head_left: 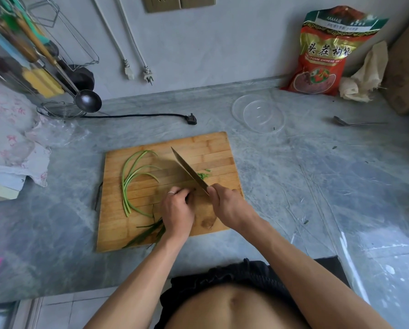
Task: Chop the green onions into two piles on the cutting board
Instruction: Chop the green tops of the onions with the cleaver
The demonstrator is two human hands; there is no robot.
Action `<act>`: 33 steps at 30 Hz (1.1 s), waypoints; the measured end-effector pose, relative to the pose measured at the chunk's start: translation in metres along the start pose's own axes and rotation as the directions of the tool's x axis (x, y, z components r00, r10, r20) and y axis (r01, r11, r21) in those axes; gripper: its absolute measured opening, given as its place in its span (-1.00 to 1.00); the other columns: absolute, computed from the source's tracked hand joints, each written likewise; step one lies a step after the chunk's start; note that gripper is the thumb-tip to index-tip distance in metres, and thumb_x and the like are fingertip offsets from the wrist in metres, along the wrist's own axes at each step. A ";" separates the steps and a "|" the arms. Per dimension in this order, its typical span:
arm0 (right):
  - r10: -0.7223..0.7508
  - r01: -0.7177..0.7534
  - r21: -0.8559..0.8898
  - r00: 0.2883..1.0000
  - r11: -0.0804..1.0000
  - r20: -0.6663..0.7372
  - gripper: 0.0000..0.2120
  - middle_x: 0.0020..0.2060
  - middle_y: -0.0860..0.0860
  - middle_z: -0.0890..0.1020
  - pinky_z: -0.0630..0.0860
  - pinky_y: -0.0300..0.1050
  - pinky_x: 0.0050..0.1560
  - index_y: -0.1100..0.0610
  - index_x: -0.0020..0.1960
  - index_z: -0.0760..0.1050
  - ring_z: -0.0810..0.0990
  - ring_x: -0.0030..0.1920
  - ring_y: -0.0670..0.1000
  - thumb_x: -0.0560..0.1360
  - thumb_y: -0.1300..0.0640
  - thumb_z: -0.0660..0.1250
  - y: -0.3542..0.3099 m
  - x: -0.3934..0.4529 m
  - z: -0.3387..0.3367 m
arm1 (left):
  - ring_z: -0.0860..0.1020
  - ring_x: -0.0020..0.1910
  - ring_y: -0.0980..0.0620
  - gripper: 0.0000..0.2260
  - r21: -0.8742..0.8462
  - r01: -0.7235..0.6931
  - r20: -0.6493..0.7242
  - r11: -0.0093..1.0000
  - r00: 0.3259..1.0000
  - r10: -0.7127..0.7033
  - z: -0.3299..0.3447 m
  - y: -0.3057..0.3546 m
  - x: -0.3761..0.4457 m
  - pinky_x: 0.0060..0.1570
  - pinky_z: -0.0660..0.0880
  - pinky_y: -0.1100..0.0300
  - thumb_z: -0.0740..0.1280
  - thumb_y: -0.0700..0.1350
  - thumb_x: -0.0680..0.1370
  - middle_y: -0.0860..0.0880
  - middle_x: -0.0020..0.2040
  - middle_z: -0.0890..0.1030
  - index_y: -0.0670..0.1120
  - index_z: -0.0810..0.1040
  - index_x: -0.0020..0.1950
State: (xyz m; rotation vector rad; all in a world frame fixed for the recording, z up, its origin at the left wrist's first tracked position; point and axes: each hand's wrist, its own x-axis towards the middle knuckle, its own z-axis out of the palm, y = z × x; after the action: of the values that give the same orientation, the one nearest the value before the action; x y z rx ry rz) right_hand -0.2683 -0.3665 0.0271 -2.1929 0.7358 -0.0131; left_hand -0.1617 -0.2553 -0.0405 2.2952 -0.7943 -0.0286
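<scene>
While the left hand (176,208) curls its fingers down over a bunch of green onions (149,231) at the near part of the cutting board (206,150), the right hand (227,203) grips the knife (189,173) handle, blade angled away across the board. Dark leaf ends stick out toward the board's near edge under the left wrist. Few chopped bits (203,175) lie just right of the blade. Uncut stalks (133,181) lie curved on the board's left half, apart from both hands. Board sits on the grey marble desk (293,186).

Farther right: clear glass bowl (258,113), holds nothing I can make out beyond a green speck at its rim. Spoon (355,122) lies beside it on the desk. Black plug (191,119) and cord behind the board. Far back right, red goji bag (329,51) leans on the wall, contents showing through its window. Far left: wire strainer (61,110) and ladle (88,100) on the utensil rack (21,48).
</scene>
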 end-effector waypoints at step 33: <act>-0.050 0.050 0.050 0.999 0.997 0.004 -0.65 -0.38 0.01 0.43 0.37 0.08 -0.26 0.04 -0.26 0.31 0.40 -0.36 0.10 0.67 -0.01 0.03 0.005 -0.042 -0.001 | 0.56 -0.13 -0.16 -0.84 0.205 -0.216 0.074 0.955 0.976 0.205 -0.005 -0.019 -0.007 -0.20 0.56 0.05 0.48 -0.35 0.41 -0.11 -0.13 0.63 -0.18 0.69 -0.05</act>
State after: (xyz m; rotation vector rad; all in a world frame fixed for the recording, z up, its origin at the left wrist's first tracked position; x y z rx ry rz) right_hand -0.3055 -0.3486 0.0338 -2.1623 0.6707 -0.0508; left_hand -0.1562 -0.2377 -0.0501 2.4021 -1.1125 0.0974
